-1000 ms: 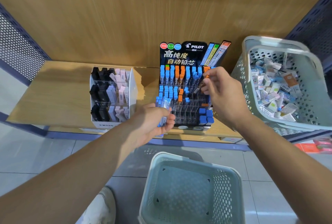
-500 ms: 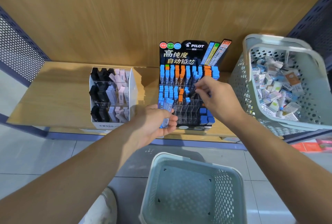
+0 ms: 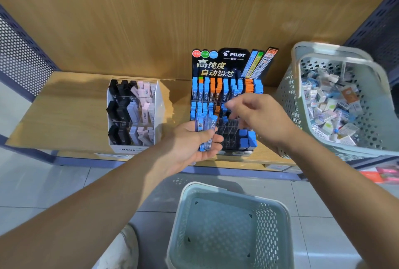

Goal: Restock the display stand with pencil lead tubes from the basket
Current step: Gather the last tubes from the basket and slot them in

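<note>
The right hand had come off the display stand! A second before, it was up at the stand's top right rows with a tube pinched in its fingertips. Half a second before, it was down among the middle rows. Now it hung in front of the stand, blurred with motion, fingers loosely curled and nothing visible between them. By my reading that tube had gone into a slot, so one more was stocked.

The left hand had barely shifted. It sat palm up at the stand's lower left corner, fingers curled round a small bundle of blue-capped lead tubes standing upright, an HB label facing the camera. The right hand's thumb and forefinger pointed toward that bundle, near its top but not touching it. Most likely they would draw the next tube from there.

The job was far from finished. The clear cells in the stand's lower middle showed empty, with blue caps only at the bottom right and fuller rows above. The basket on the shelf, just right of the stand, was heaped with small stationery packs. A second basket stood on the floor below the hands, and a MONO eraser box stood left of the stand.
</note>
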